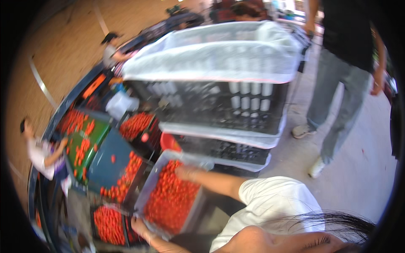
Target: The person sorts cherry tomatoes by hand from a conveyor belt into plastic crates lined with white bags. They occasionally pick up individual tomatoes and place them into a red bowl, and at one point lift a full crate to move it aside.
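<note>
A grey lined crate [195, 207] full of small red tomatoes [171, 196] stands before me. My right hand [186, 173] lies over the tomatoes at the crate's upper side; blur hides its fingers. At the lower left corner, my left hand [140, 227] has its fingers curled at the rim. Beside the crate, a blue sloping chute [109, 159] carries loose tomatoes along its lower edge. A black crate [124, 225] with more tomatoes sits just past my left hand.
Stacked black crates [196, 101] with white liners rise at my right. A green sorting surface [95, 142] with scattered tomatoes adjoins the chute. Another tomato crate [136, 125] and a red bowl [170, 142] stand nearby. Co-workers [44, 155] are across the line; one person [335, 85] stands right.
</note>
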`<state>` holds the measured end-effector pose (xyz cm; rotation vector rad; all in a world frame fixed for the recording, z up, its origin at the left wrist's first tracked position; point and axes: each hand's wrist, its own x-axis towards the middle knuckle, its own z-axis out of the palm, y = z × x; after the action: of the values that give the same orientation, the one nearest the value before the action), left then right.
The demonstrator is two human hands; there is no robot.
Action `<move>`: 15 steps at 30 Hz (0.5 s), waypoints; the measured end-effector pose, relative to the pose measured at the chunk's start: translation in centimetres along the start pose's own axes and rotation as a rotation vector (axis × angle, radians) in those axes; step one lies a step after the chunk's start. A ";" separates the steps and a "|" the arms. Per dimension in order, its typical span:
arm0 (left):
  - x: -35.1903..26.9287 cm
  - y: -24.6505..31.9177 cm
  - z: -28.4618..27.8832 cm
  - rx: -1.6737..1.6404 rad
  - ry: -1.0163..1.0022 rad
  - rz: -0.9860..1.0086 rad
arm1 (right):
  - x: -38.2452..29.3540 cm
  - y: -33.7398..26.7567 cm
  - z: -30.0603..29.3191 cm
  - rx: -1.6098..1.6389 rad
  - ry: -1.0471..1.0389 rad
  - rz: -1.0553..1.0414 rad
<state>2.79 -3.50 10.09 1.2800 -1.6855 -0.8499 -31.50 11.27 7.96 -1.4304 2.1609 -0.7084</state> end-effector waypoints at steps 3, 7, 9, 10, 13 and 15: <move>2.6 -2.6 5.5 0.047 0.064 0.003 | 1.9 3.5 -1.1 -0.128 -0.005 0.218; 1.9 -2.9 6.0 0.060 0.112 -0.038 | 1.4 3.7 -0.2 -0.219 -0.023 0.152; 2.0 -3.0 4.8 0.072 0.144 -0.058 | 1.8 1.9 0.1 -0.282 -0.057 0.124; 2.1 -3.1 4.2 0.073 0.162 -0.064 | 1.9 1.3 0.2 -0.229 -0.053 0.155; 1.7 -1.7 7.7 0.043 0.110 -0.055 | 1.3 6.3 0.3 -0.288 -0.013 0.103; 1.7 -2.2 6.6 0.039 0.134 -0.064 | 0.5 4.8 -0.3 -0.195 -0.019 0.081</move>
<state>-2.51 -5.48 5.73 1.3925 -1.5694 -0.7547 -35.25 12.45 5.08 -1.4277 2.3114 -0.4638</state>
